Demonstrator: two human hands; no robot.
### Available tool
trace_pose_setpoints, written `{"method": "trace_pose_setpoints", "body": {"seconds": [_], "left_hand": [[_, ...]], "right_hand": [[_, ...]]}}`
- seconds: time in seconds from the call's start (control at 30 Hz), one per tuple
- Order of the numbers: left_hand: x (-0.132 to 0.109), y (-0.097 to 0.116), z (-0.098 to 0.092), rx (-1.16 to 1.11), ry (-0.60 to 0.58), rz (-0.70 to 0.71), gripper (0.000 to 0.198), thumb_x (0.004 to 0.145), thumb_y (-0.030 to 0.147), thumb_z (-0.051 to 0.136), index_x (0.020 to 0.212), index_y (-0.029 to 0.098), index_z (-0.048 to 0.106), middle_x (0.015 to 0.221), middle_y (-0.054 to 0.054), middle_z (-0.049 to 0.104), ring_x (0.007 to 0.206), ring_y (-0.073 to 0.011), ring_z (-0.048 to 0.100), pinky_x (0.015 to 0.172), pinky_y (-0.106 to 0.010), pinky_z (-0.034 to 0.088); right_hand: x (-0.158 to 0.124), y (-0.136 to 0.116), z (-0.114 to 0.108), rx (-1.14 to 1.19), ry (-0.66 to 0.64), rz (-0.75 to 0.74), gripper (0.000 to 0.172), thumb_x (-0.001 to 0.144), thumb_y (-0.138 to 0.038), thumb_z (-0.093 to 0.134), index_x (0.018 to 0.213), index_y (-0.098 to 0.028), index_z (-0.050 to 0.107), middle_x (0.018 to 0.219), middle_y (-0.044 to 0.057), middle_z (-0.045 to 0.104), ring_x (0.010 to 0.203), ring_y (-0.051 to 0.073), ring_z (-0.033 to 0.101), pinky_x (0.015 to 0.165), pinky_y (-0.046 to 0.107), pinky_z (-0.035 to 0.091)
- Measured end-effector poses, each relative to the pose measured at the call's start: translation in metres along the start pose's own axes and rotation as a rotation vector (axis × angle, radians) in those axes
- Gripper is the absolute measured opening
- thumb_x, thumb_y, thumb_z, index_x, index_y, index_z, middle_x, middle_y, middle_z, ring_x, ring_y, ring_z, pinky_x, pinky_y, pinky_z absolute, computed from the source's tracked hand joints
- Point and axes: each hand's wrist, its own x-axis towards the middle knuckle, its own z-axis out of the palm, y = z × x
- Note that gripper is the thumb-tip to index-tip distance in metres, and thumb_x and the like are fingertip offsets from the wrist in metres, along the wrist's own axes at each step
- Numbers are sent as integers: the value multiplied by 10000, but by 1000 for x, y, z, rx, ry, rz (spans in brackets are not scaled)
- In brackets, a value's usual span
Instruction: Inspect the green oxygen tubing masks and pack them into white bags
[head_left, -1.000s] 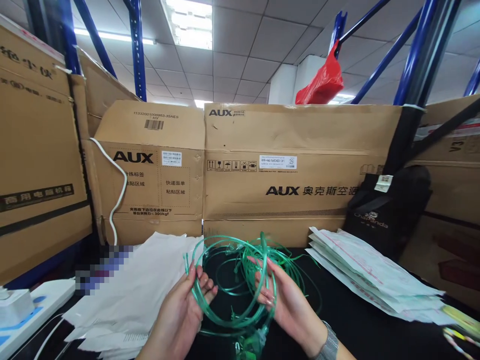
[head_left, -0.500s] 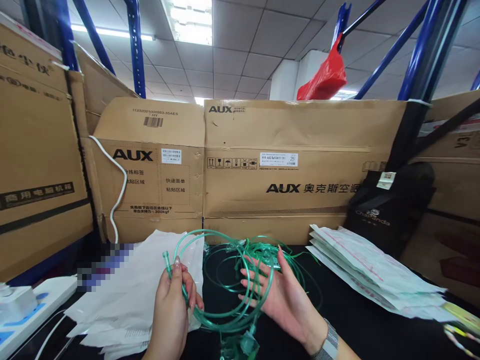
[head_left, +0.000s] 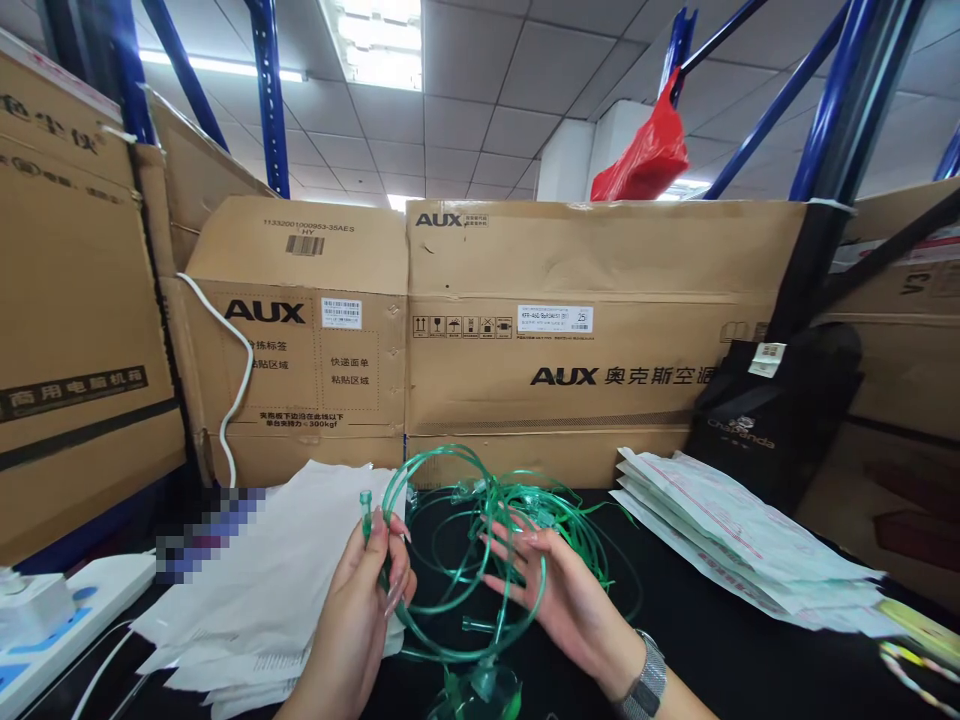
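Observation:
A loose coil of thin green plastic tubing [head_left: 439, 655] hangs between my hands. My left hand [head_left: 360, 585] is closed on its left side, with thumb and fingers pinching the strands; a tube end with a clear green connector [head_left: 365, 498] sticks up above it. My right hand [head_left: 574, 595] is at the coil's right side, fingers reaching through the loop and thumb folded in over the strands. Below the coil hangs a see-through green mask-like piece [head_left: 480, 692], cut off by the lower edge. Behind my right hand, a tangled heap of green tubing [head_left: 577, 515] lies on the black table.
White plastic bags [head_left: 262, 570] are stacked at left, beside a white power strip [head_left: 97, 595]. A pile of white paper-like packets [head_left: 742, 540] lies at right, near a black bag [head_left: 772, 430]. Cardboard boxes [head_left: 555, 270] wall off the back.
My left hand has shifted right with its tubing. My right thumb has folded in from an outstretched position, and the coil's top has narrowed. The mask-like piece has moved lower.

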Motion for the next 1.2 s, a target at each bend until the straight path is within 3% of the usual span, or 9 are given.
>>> {"method": "trace_pose_setpoints", "body": {"seconds": [0.2, 0.4, 0.53, 0.63, 0.73, 0.87, 1.07, 1.13, 1.2], "left_hand": [[-2, 2, -4, -99, -181, -183, 241, 838, 328, 421, 776, 141, 559, 440, 80, 319, 375, -35, 137, 341, -134, 210], [-2, 7, -15, -530, -375, -412, 305, 862, 252, 368, 661, 119, 554, 388, 93, 212, 321, -25, 130, 298, -127, 149], [5, 12, -19, -800, -285, -424, 349, 899, 206, 247, 674, 130, 502, 396, 81, 273, 295, -26, 270, 288, -119, 200], [12, 13, -22, -898, -143, -389, 354, 911, 172, 190, 697, 135, 470, 401, 74, 326, 301, -29, 324, 301, -111, 263], [17, 12, -26, -919, -42, -375, 361, 914, 170, 169, 692, 136, 451, 407, 75, 339, 301, -28, 332, 308, -106, 291], [19, 4, -29, -844, 26, -395, 369, 912, 160, 172, 682, 117, 458, 417, 76, 333, 298, -17, 338, 307, -98, 289], [19, -12, -25, -353, 46, -434, 288, 876, 212, 341, 734, 73, 550, 406, 84, 330, 257, 3, 258, 274, -113, 196], [17, -12, -22, -259, 61, -409, 243, 855, 224, 394, 778, 79, 573, 422, 73, 368, 273, 0, 269, 288, -114, 221], [15, -8, -18, -202, 89, -391, 195, 835, 234, 435, 846, 111, 586, 455, 53, 425, 308, -17, 333, 323, -127, 291]], "right_hand": [[9, 6, -7, -167, 37, -32, 389, 612, -67, 568, 975, -205, 595, 1071, 54, 596, 1011, 198, 520, 864, 358, 379], [5, 7, -2, -129, -111, -26, 421, 678, -152, 610, 1086, -230, 539, 1233, 71, 496, 1139, 202, 425, 939, 350, 300], [1, 3, 0, -130, -278, 31, 436, 734, -334, 576, 1140, -195, 496, 1229, 127, 493, 1134, 235, 431, 947, 408, 270], [-3, 1, 2, -99, -456, 40, 710, 598, -491, 654, 1199, -189, 429, 1200, 164, 506, 1138, 287, 413, 938, 468, 245], [-6, 1, 6, -83, -541, 35, 801, 498, -376, 755, 1202, -203, 414, 1214, 166, 491, 1145, 303, 399, 937, 485, 228], [-3, 5, 7, -105, -458, 48, 615, 597, -128, 685, 1160, -202, 449, 1176, 138, 531, 1081, 269, 477, 929, 464, 260], [3, 6, 0, 27, -236, 71, 344, 757, -293, 561, 1061, -133, 535, 777, 59, 660, 781, 172, 616, 834, 360, 391], [4, 4, -3, 76, -172, 84, 238, 752, -322, 565, 910, -147, 593, 549, -28, 586, 538, 95, 573, 678, 277, 453], [6, 2, -7, 80, -124, 140, 199, 743, -343, 566, 689, -153, 590, 371, -95, 429, 324, 32, 396, 477, 189, 419]]}}
